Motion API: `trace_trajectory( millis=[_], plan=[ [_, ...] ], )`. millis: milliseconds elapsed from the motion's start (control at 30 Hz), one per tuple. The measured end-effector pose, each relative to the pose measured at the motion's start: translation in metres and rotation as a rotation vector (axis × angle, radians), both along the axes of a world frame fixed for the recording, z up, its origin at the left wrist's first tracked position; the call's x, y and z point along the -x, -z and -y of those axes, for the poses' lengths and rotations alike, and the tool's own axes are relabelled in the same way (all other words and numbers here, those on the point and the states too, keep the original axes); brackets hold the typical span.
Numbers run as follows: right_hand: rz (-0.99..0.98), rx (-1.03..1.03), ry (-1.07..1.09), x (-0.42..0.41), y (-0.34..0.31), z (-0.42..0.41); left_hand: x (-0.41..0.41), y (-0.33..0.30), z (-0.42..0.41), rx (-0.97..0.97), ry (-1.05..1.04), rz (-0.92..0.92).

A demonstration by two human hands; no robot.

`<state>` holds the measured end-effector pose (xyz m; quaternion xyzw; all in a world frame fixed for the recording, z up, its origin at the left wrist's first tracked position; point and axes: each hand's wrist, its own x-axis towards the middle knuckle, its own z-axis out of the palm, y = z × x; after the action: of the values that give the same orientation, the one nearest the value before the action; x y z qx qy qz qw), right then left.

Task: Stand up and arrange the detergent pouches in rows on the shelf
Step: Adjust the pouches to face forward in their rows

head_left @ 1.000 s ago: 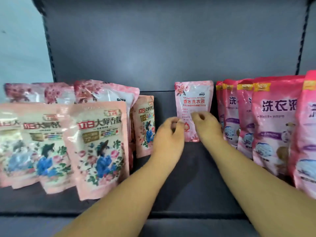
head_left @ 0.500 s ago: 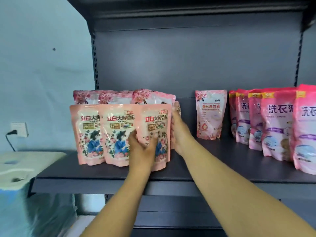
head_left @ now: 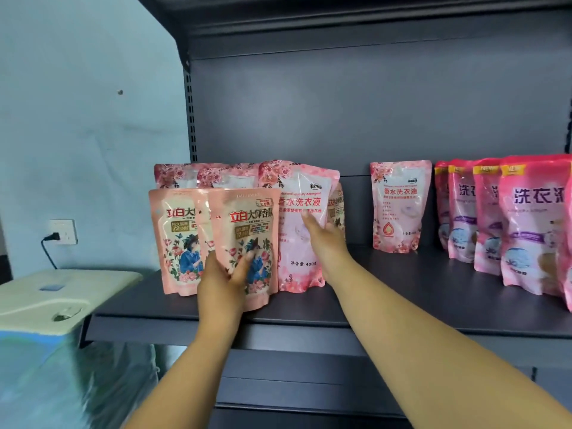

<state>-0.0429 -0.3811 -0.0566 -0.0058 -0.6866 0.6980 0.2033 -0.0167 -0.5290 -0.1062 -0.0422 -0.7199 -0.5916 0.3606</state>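
Observation:
On the dark shelf (head_left: 402, 292) my left hand (head_left: 224, 283) grips a peach floral pouch (head_left: 247, 233) at its lower edge, thumb on the front, holding it at the shelf's front edge. Another peach pouch (head_left: 175, 239) stands to its left. My right hand (head_left: 328, 243) lies with straight fingers against a pale pink rose pouch (head_left: 297, 196) that leans slightly right. More rose pouches (head_left: 201, 176) stand in the back row. One rose pouch (head_left: 399, 209) stands alone further right. A small peach pouch (head_left: 339, 209) peeks out behind my right hand.
A row of magenta pouches (head_left: 532, 224) fills the shelf's right end. Left of the shelf stands a bin with a cream lid (head_left: 46, 295), below a wall socket (head_left: 63, 232) with a plug in it. Bare shelf lies between the middle pouch and my right arm.
The view has pulled back and left. My left hand has drawn the right-hand peach pouch forward and left, uncovering the rose pouch, and my right hand has moved onto that rose pouch.

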Motion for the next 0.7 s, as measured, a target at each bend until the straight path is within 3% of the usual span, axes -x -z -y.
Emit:
trace_trajectory(
  millis=[133,300,467,567,700],
  plan=[
    [-0.089,0.069,0.031,0.001,0.008,-0.001,0.008,0.002,0.000,0.054,-0.046,0.021],
    [-0.168,0.105,0.134,-0.006,0.008,-0.031,0.007,0.007,-0.003,0.190,-0.262,-0.103],
    [-0.227,0.075,0.195,-0.017,0.017,-0.057,-0.006,0.022,-0.015,0.280,-0.318,-0.409],
    [-0.246,0.105,0.149,-0.023,0.019,-0.064,-0.017,0.027,-0.037,0.312,-0.166,-0.437],
    [-0.237,0.082,0.118,-0.031,0.018,-0.068,-0.028,0.000,-0.079,0.123,0.218,-0.086]
  ],
)
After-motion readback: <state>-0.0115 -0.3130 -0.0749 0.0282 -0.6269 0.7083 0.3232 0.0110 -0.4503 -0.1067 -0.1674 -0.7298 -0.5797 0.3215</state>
